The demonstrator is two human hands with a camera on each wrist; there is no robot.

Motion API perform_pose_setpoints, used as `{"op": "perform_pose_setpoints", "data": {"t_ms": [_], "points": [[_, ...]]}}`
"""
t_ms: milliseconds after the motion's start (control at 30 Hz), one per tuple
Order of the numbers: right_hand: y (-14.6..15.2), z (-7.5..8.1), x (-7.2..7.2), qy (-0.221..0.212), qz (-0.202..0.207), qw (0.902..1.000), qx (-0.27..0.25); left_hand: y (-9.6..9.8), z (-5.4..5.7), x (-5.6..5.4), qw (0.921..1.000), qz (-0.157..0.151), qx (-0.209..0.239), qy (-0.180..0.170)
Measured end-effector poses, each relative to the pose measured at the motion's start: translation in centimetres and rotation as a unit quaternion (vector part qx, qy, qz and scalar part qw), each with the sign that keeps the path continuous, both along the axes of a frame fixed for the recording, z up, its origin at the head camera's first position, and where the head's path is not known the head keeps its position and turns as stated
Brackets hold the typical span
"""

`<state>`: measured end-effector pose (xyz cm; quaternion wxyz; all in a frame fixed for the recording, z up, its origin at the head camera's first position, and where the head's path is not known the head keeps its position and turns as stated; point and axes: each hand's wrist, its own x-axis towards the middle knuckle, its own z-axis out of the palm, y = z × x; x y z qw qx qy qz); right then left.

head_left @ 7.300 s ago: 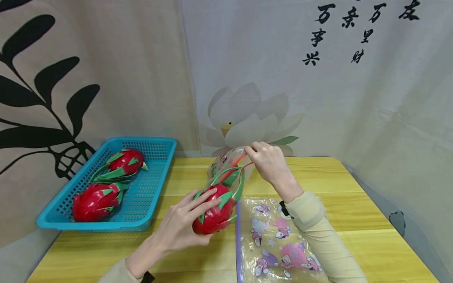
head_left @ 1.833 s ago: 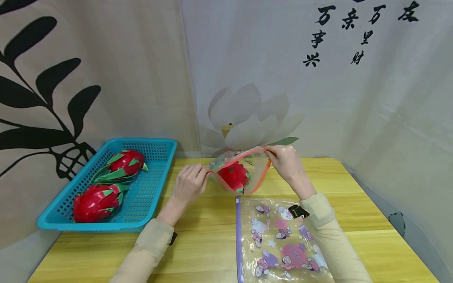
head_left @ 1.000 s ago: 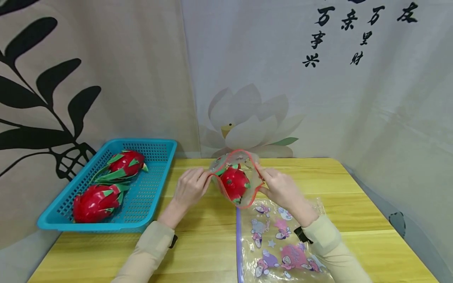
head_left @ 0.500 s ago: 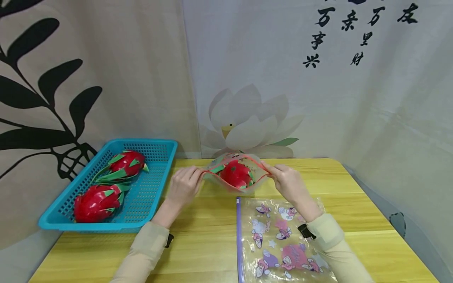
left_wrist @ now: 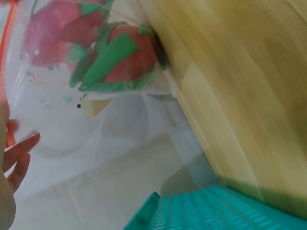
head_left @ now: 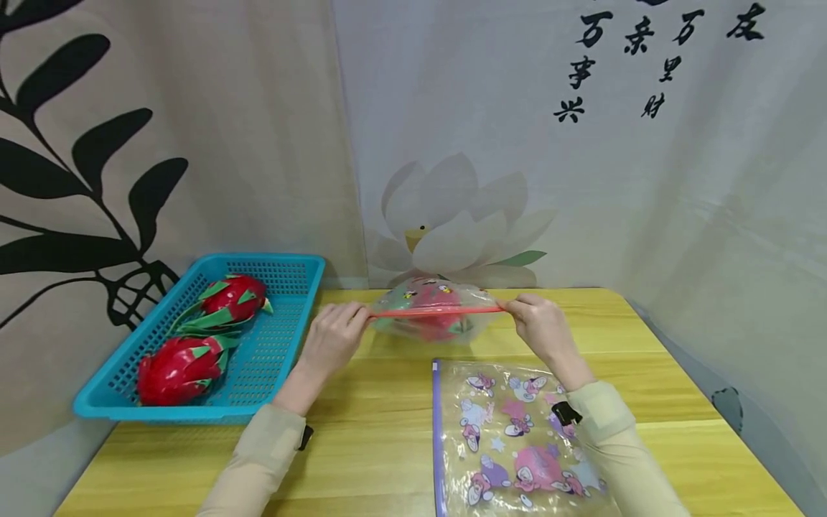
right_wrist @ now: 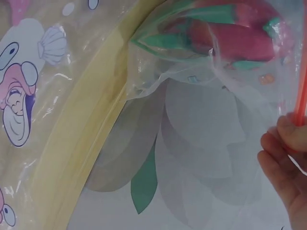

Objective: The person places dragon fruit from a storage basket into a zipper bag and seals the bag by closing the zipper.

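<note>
Between my hands stretches a clear zip bag [head_left: 481, 327] with a straight red zip edge. My left hand [head_left: 332, 337] pinches the left end of that edge, and my right hand [head_left: 543, 332] pinches the right end. Through the plastic, a red dragon fruit with green scales [head_left: 436, 327] shows blurrily. The left wrist view shows two red shapes inside, one a dragon fruit [left_wrist: 132, 60] low in the bag. In the right wrist view, thumb and forefinger of the right hand [right_wrist: 288, 158] grip the red edge, with a dragon fruit [right_wrist: 230, 40] beyond it.
A blue basket [head_left: 278, 359] at the left holds two dragon fruits [head_left: 177, 370]. A flat clear bag [head_left: 517, 445] with cartoon prints and a purple edge lies on the wooden table [head_left: 375, 445], near my right forearm. A printed curtain [head_left: 581, 215] hangs behind the table.
A dragon fruit held in the left hand earlier is now inside the bag. The bag's mouth, gaping a second ago, is now pulled straight as the hands move apart.
</note>
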<state>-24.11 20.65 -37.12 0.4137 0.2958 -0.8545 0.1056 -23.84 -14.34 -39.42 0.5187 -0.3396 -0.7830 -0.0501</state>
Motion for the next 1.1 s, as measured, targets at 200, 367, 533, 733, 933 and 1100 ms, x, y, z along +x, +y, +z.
{"op": "perform_pose_setpoints", "data": {"t_ms": [200,367,533,733,933,1100], "points": [[0.5,-0.2,-0.4,-0.001,-0.006,1.0,-0.004,0.1,0.0,0.3,0.9985,0.013,-0.052,0.007],[0.8,-0.3,-0.6,-0.004,-0.008,0.9999,-0.01,0.0,0.0,0.4,0.997,0.016,-0.075,0.01],[1.0,-0.7,-0.5,-0.004,0.002,1.0,0.003,0.1,-0.6,0.8,0.9985,-0.008,-0.055,-0.004],[1.4,-1.5,0.3,-0.005,0.011,0.9996,0.024,0.3,-1.3,1.6,0.9986,-0.037,-0.027,-0.025],[1.5,-2.1,1.2,-0.034,0.012,0.9982,0.047,-0.2,-2.5,2.3,0.9982,-0.049,-0.017,-0.031],[1.7,-3.0,2.2,-0.092,0.003,0.9927,0.077,-0.5,-3.8,2.9,0.9972,-0.059,-0.038,-0.024]]}}
